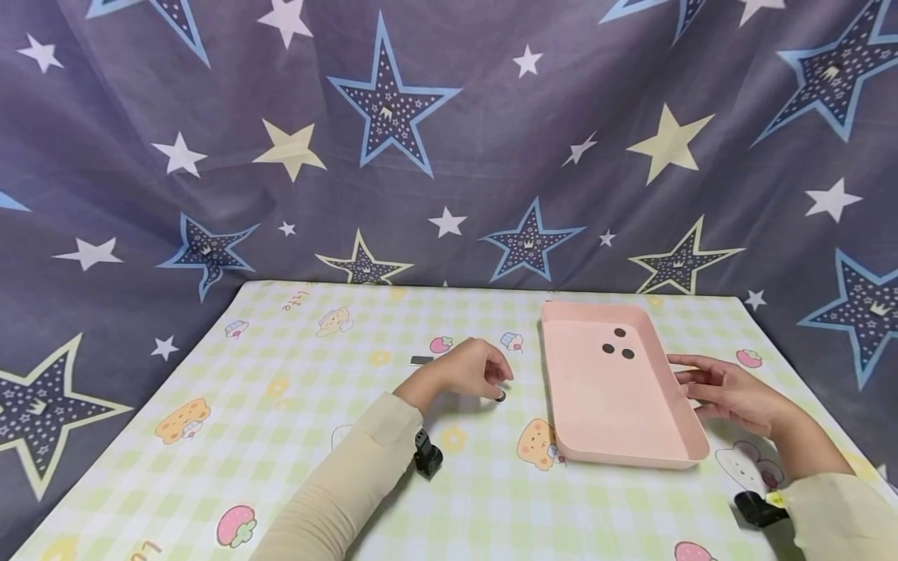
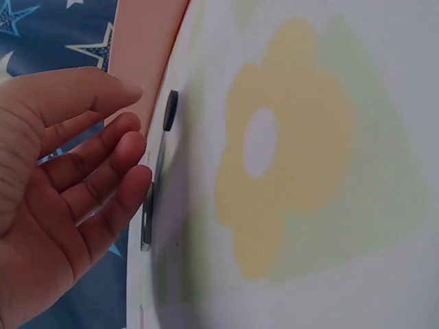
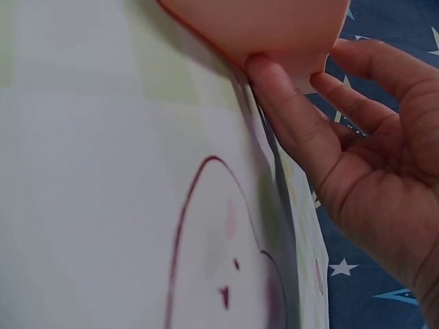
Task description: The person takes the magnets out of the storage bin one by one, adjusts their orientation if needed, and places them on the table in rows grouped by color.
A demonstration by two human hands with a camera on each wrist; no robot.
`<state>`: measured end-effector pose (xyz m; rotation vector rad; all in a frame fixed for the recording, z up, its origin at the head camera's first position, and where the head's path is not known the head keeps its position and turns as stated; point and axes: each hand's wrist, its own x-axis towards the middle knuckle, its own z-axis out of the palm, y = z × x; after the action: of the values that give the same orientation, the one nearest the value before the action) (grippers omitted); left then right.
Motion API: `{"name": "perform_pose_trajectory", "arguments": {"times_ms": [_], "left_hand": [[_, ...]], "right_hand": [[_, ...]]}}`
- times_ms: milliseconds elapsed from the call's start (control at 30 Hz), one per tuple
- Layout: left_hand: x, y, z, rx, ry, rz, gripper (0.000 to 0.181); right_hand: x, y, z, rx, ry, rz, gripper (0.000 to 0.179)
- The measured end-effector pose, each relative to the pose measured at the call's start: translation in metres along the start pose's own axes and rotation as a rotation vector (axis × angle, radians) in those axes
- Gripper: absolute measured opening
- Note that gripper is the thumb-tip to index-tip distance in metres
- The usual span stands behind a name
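My left hand (image 1: 471, 370) hovers low over the table, its fingers bent loosely with a gap between thumb and fingertips. A small round black disc (image 1: 501, 396) lies just below those fingertips; in the left wrist view the disc (image 2: 171, 111) shows apart from the thumb. To the right stands a shallow pink tray (image 1: 610, 413) with three black discs (image 1: 620, 348) lying toward its far end. At the tray's right side wall is my right hand (image 1: 733, 393), fingers extended. The right wrist view has its fingertips right at the tray's wall (image 3: 295, 34).
A small flat dark bar (image 1: 422, 360) lies on the table behind my left wrist. The checked tablecloth (image 1: 295, 452) carries printed cartoon figures. A dark star-patterned curtain (image 1: 231, 125) hangs behind the table. Black camera mounts (image 1: 427, 455) sit at both wrists.
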<state>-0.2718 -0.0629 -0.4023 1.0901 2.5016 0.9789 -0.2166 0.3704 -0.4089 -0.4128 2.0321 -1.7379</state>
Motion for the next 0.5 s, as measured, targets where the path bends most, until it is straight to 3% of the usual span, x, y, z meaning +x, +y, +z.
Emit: {"name": "perform_pose_trajectory", "arguments": {"times_ms": [500], "left_hand": [[0.015, 0.022, -0.007, -0.022, -0.003, 0.046, 0.019]], "right_hand": [[0.003, -0.002, 0.000, 0.024, -0.028, -0.013, 0.047]]}}
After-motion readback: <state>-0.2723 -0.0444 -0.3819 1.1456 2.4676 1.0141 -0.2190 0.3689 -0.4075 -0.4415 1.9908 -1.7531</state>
